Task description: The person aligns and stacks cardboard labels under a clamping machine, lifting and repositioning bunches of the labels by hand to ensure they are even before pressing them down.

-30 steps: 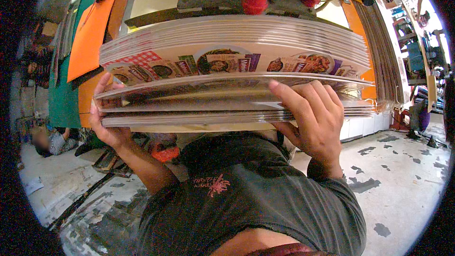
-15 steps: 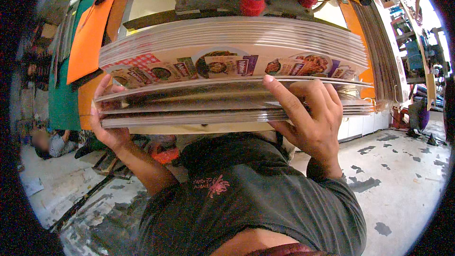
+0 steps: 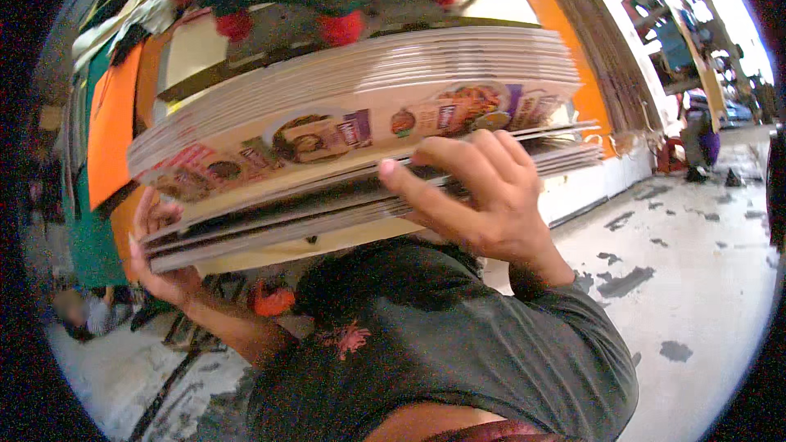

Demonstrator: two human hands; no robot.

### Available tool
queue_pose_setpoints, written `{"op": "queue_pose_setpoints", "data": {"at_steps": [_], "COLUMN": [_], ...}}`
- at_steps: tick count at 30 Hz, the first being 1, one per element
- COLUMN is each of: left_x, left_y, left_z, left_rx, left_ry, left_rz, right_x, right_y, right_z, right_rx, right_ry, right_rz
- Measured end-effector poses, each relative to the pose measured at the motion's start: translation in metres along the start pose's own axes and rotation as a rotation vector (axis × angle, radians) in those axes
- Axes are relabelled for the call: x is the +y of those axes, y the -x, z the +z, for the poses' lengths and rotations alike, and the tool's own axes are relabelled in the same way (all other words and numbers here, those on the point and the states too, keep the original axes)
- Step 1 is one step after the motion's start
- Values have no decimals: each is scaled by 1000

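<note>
A thick stack of printed cardboard sheets (image 3: 368, 127) stands on edge in front of my body, with pictures of food dishes on the exposed face. The near sheets (image 3: 286, 233) lean apart from the rest, leaving a dark gap among them. My left hand (image 3: 168, 274) wraps round the left end of the near sheets, thumb and fingers on either side. Over the top edges toward the right, my right hand (image 3: 491, 196) grips the near sheets with bent fingers, its index finger reaching leftward along them. Its thumb is largely hidden.
Beyond the stack is a green machine part with red round pieces (image 3: 340, 29). An orange board (image 3: 115, 127) stands at the left. More stacked sheets (image 3: 602, 57) lie at the far right. Another person (image 3: 102, 315) is low at the left, above a patchy grey floor (image 3: 671, 303).
The whole view has swung, so the stack now sits further left and slants down to the left. My right fingers have shifted along the near sheets, and the gaps between them look narrower.
</note>
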State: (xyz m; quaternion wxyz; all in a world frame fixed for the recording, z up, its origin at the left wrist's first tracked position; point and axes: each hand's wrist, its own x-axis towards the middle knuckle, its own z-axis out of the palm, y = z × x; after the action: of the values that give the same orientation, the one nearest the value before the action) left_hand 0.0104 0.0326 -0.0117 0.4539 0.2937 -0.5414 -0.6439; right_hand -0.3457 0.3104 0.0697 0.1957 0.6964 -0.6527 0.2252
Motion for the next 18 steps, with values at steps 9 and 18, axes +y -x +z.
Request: {"op": "queue_pose_setpoints", "data": {"at_steps": [9,18], "left_x": [2,2], "left_y": [-7,-6], "left_z": [0,2], "left_rx": [-123,-88], "left_ry": [-5,-28], "left_rz": [11,44], "right_x": [2,1], "right_y": [3,5], "right_z": [3,2], "right_rx": [62,49], "right_ry": [-7,-56], "right_rz": [12,-13]}}
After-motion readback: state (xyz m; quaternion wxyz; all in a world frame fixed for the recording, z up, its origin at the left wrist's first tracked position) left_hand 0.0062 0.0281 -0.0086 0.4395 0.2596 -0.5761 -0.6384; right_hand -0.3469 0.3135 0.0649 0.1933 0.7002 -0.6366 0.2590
